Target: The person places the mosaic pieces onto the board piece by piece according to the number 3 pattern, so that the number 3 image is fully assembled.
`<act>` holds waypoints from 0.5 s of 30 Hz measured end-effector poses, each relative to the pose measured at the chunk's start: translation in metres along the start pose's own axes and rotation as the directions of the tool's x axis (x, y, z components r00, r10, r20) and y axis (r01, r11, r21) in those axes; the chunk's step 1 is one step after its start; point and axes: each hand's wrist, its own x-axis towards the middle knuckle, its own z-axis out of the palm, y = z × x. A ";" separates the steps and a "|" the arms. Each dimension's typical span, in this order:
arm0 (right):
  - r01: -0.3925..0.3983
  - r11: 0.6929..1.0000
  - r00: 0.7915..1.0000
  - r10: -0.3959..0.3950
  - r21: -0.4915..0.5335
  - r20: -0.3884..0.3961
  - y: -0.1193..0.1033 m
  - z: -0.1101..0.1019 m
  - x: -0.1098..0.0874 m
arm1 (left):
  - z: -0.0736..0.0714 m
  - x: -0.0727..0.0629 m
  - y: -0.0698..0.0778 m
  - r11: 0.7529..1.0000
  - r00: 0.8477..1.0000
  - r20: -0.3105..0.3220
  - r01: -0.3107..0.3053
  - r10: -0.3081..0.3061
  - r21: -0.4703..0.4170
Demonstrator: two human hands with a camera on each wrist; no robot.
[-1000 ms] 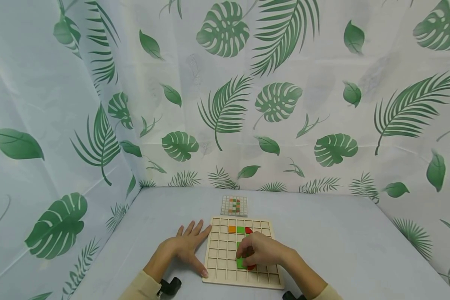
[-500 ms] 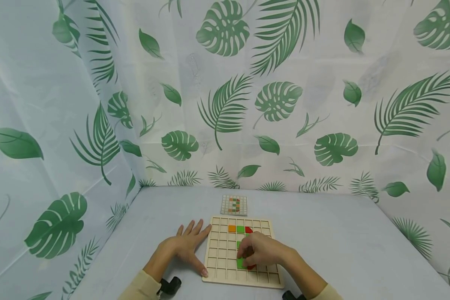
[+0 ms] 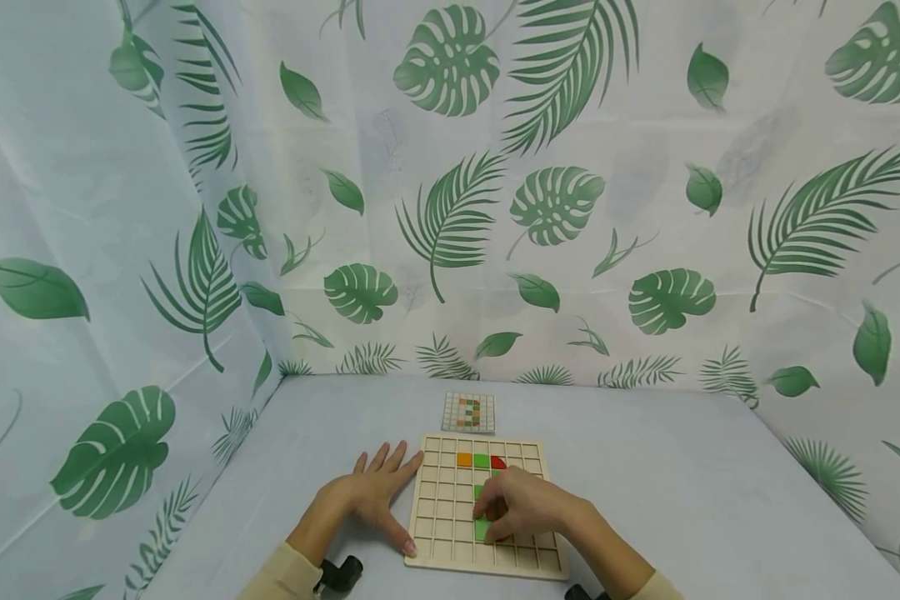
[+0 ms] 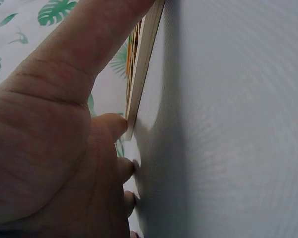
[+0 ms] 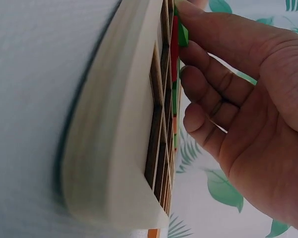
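A pale wooden grid board (image 3: pixel 438 529) lies on the table, its squares partly filled with coloured tiles. My right hand (image 3: pixel 528 504) is over its lower middle, thumb and index finger pinching a green tile (image 5: pixel 183 32) that stands tilted at the grid in the right wrist view. A red tile (image 5: pixel 175 49) sits beside it, and the hand hides part of the tiles below. Along the board's left side my left hand (image 3: pixel 375 496) rests with spread fingers, the thumb and index fingertip touching its edge. In the top rows are an orange tile (image 3: pixel 464 459), a green tile (image 3: pixel 482 461) and a rounded red tile (image 3: pixel 498 462).
A small card (image 3: pixel 469 412) printed with a grid and coloured squares lies just behind the board. The white table (image 3: pixel 645 467) reaches back to a leaf-patterned curtain (image 3: pixel 570 333), which also hangs at the left.
The right thumb and fingers have shifted very slightly over the green tile. My left hand and the board stay where they were.
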 end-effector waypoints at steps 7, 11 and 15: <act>0.009 1.000 1.000 -0.009 -0.014 -0.007 0.000 0.000 0.000 | 0.000 0.000 -0.001 1.000 1.000 0.002 -0.010 0.010 -0.005; 0.009 1.000 1.000 -0.009 -0.012 -0.003 0.001 0.000 0.000 | 0.000 0.001 -0.001 1.000 1.000 0.002 -0.007 0.007 -0.005; 0.037 0.999 0.999 -0.037 -0.033 -0.018 0.005 -0.002 0.000 | 0.000 0.001 0.000 1.000 1.000 0.001 -0.001 0.001 -0.006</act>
